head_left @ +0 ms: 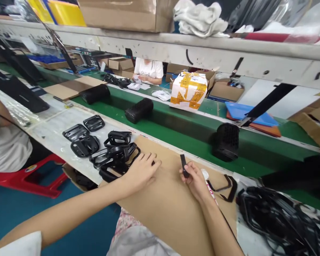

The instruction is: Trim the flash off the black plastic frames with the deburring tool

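Brown cardboard (170, 202) covers the bench in front of me. My right hand (193, 177) pinches a small black strip (183, 161) between thumb and fingers, held upright over the cardboard. To its left, my left hand (142, 170) hovers palm down by a pile of black plastic frames (116, 151); its fingers are spread and slightly curled, and a small dark spot shows between them. Several black oval parts (85, 145) lie farther left. Black bracket-like pieces (230, 188) rest on the cardboard right of my right hand.
Beyond the bench a green conveyor (170, 129) carries black cylindrical items (226, 142). Tangled black parts (277, 217) lie at the right. A shelf beam (160, 46) crosses above. One person (149, 69) sits opposite, another (5, 142) at the left near a red stool (34, 177).
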Demonstrator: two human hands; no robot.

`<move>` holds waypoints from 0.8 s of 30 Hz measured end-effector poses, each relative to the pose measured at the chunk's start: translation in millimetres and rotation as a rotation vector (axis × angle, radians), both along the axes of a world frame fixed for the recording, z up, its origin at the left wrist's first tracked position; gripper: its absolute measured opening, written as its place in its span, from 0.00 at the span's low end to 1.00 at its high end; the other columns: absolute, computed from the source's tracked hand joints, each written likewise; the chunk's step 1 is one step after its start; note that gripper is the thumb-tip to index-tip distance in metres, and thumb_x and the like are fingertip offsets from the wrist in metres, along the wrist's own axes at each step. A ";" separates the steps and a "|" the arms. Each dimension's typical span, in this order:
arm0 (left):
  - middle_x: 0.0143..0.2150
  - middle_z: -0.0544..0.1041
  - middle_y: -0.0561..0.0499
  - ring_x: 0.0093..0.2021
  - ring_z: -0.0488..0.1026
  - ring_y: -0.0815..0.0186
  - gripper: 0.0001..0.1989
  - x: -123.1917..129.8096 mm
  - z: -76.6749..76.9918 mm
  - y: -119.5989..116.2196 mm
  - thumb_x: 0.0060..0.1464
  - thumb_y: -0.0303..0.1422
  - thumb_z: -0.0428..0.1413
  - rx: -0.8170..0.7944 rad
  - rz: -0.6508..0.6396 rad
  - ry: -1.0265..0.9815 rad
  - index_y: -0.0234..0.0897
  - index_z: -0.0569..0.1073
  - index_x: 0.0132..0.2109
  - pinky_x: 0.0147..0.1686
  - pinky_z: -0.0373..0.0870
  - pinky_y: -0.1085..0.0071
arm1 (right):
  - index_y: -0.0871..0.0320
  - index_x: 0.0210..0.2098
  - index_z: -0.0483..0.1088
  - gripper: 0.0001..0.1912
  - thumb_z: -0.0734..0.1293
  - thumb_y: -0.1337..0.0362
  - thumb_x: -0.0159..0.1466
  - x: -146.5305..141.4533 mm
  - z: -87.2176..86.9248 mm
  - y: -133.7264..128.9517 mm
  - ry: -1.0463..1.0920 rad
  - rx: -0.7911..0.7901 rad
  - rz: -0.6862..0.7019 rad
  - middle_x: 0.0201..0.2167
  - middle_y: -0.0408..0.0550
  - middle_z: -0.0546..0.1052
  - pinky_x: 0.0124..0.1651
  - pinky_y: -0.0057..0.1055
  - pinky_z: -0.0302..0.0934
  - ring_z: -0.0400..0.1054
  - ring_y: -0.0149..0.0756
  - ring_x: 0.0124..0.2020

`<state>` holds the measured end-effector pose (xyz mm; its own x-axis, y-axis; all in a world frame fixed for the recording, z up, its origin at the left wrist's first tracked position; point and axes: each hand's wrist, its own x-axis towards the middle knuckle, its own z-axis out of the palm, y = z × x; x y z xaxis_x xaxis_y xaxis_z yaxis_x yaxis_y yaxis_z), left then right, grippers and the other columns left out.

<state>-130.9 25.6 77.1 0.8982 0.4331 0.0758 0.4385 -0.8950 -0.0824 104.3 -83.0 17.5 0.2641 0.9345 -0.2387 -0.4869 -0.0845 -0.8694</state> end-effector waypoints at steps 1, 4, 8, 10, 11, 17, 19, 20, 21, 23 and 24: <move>0.59 0.73 0.33 0.55 0.72 0.45 0.27 0.9 3.4 5.4 0.53 0.38 0.68 -0.023 0.019 0.023 0.33 0.72 0.57 0.50 0.67 0.54 | 0.54 0.33 0.60 0.27 0.81 0.50 0.58 0.9 -3.9 -1.9 0.003 0.004 -0.005 0.30 0.42 0.78 0.24 0.23 0.55 0.64 0.27 0.21; 0.48 0.80 0.39 0.46 0.78 0.49 0.14 2.3 19.3 25.8 0.58 0.33 0.64 -0.139 0.047 0.171 0.35 0.77 0.50 0.45 0.69 0.59 | 0.55 0.35 0.64 0.25 0.82 0.52 0.56 4.1 -11.0 -6.0 0.012 0.020 -0.013 0.34 0.43 0.78 0.26 0.23 0.57 0.64 0.27 0.25; 0.41 0.82 0.44 0.39 0.79 0.56 0.10 9.3 48.7 47.9 0.68 0.36 0.55 -0.331 0.073 -0.034 0.38 0.79 0.44 0.38 0.67 0.67 | 0.55 0.39 0.69 0.23 0.83 0.55 0.56 8.4 -10.3 -7.5 0.035 0.062 -0.033 0.39 0.45 0.77 0.32 0.27 0.62 0.66 0.29 0.30; 0.38 0.82 0.46 0.38 0.79 0.59 0.14 19.9 59.3 51.9 0.69 0.42 0.53 -0.505 0.111 -0.302 0.39 0.79 0.46 0.38 0.68 0.69 | 0.54 0.40 0.69 0.21 0.82 0.56 0.58 11.0 -5.3 -9.0 0.052 0.097 -0.050 0.39 0.45 0.77 0.35 0.29 0.63 0.68 0.31 0.32; 0.36 0.81 0.47 0.37 0.78 0.60 0.16 27.8 61.2 51.6 0.69 0.44 0.53 -0.627 0.139 -0.448 0.39 0.80 0.47 0.37 0.68 0.70 | 0.52 0.44 0.69 0.22 0.81 0.56 0.59 12.4 -1.3 -10.2 0.055 0.113 -0.059 0.39 0.45 0.78 0.37 0.30 0.64 0.69 0.33 0.34; 0.25 0.71 0.54 0.21 0.65 0.68 0.25 104.6 14.6 31.8 0.56 0.55 0.62 -1.678 0.196 -0.979 0.36 0.77 0.42 0.23 0.61 0.72 | 0.40 0.75 0.42 0.51 0.77 0.53 0.64 27.6 36.3 -19.7 -0.034 0.166 -0.035 0.35 0.43 0.78 0.42 0.36 0.65 0.72 0.39 0.35; 0.22 0.66 0.57 0.19 0.60 0.72 0.25 131.4 -9.7 25.7 0.52 0.55 0.66 -1.837 0.234 -1.057 0.36 0.75 0.38 0.22 0.58 0.74 | 0.42 0.74 0.43 0.49 0.75 0.55 0.65 36.2 47.2 -20.1 -0.067 0.184 -0.065 0.34 0.42 0.78 0.40 0.35 0.65 0.72 0.37 0.33; 0.22 0.65 0.57 0.19 0.59 0.73 0.25 142.3 -20.6 23.7 0.50 0.54 0.68 -1.869 0.256 -1.093 0.36 0.74 0.37 0.21 0.57 0.75 | 0.42 0.74 0.44 0.47 0.75 0.55 0.65 40.2 50.9 -19.4 -0.088 0.196 -0.091 0.33 0.41 0.77 0.40 0.34 0.64 0.72 0.36 0.33; 0.21 0.64 0.58 0.19 0.58 0.74 0.26 150.8 -30.1 22.4 0.48 0.54 0.70 -1.891 0.274 -1.117 0.35 0.74 0.36 0.21 0.55 0.75 | 0.41 0.74 0.43 0.47 0.75 0.56 0.66 43.5 53.1 -18.0 -0.118 0.209 -0.113 0.32 0.40 0.77 0.40 0.33 0.65 0.72 0.36 0.32; 0.21 0.65 0.57 0.19 0.57 0.74 0.27 160.4 -45.5 21.4 0.47 0.55 0.70 -1.924 0.293 -1.114 0.35 0.74 0.35 0.21 0.55 0.75 | 0.38 0.73 0.40 0.49 0.75 0.58 0.66 47.0 52.2 -14.1 -0.201 0.220 -0.126 0.31 0.38 0.76 0.39 0.33 0.65 0.73 0.36 0.31; 0.21 0.66 0.56 0.19 0.58 0.73 0.27 161.5 -51.5 21.5 0.48 0.56 0.69 -1.934 0.301 -1.103 0.35 0.74 0.35 0.20 0.55 0.75 | 0.38 0.73 0.40 0.48 0.74 0.58 0.66 47.2 49.1 -12.1 -0.244 0.215 -0.125 0.31 0.37 0.76 0.39 0.33 0.65 0.73 0.36 0.30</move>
<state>30.7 47.1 25.5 0.7290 0.6526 -0.2066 -0.2204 0.5094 0.8318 151.5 -95.1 66.7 0.4045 0.9135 0.0446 -0.2576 0.1606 -0.9528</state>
